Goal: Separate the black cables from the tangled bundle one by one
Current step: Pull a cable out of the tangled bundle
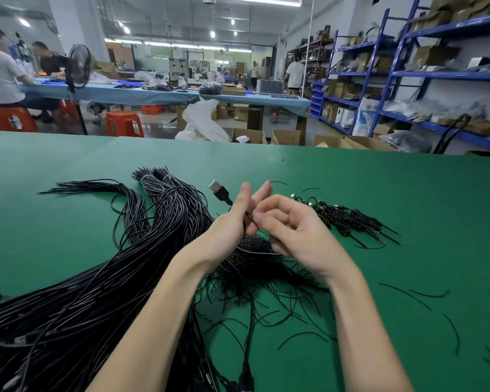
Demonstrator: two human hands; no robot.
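While the green desk (pixel 351 176) carries the big tangled bundle (pixel 102 278) left of and beneath your grip, you are midway through freeing one black cable (pixel 249 219), I judge. Next, draw it clear toward the separated pile (pixel 348 219) on the right. Your left hand (pixel 235 219) holds it below the USB plug (pixel 219 190), fingers fairly straight; your right hand (pixel 289 224) pinches it with curled fingers.

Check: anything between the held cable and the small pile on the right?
Nothing visible. Both hands, left hand and right hand, hold the cable above the tangle; bare mat leads to the small pile.
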